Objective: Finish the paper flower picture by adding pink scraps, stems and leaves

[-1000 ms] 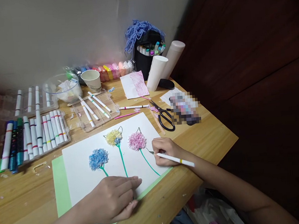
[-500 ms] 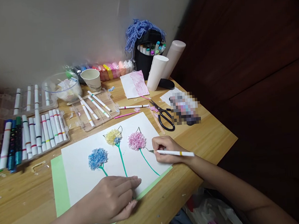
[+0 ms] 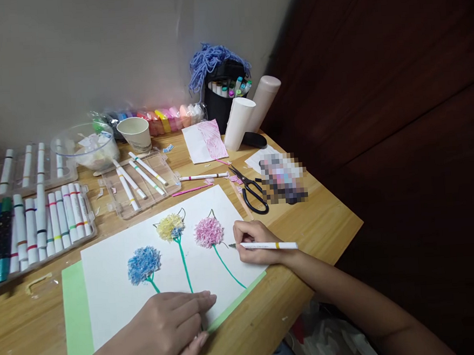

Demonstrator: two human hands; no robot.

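My right hand (image 3: 256,242) is closed around a white marker (image 3: 272,245) with a yellow band. Its dark tip touches the white paper (image 3: 116,310) just right of the pink flower (image 3: 209,232), at the end of a thin dark line. My left hand (image 3: 172,328) lies flat across the lower part of the sheet, fingers stretched out, hiding the lower ends of two green stems. A blue flower (image 3: 144,265) and a yellow flower (image 3: 170,227) with a blue patch are also on the sheet; all three look raised and shredded. Green paper (image 3: 76,313) shows beneath.
Black-handled scissors (image 3: 254,195) lie beyond my right hand, beside a blurred dark object (image 3: 283,177). Several markers fill a clear case (image 3: 92,223) at left. Behind stand a paper cup (image 3: 134,135), a plastic bowl (image 3: 84,147), a white tube (image 3: 239,123) and a black marker holder (image 3: 216,108).
The view has shifted, so everything sits slightly lower and further left. Both hands keep nearly the same places on the paper, and the marker tip stays beside the pink flower.
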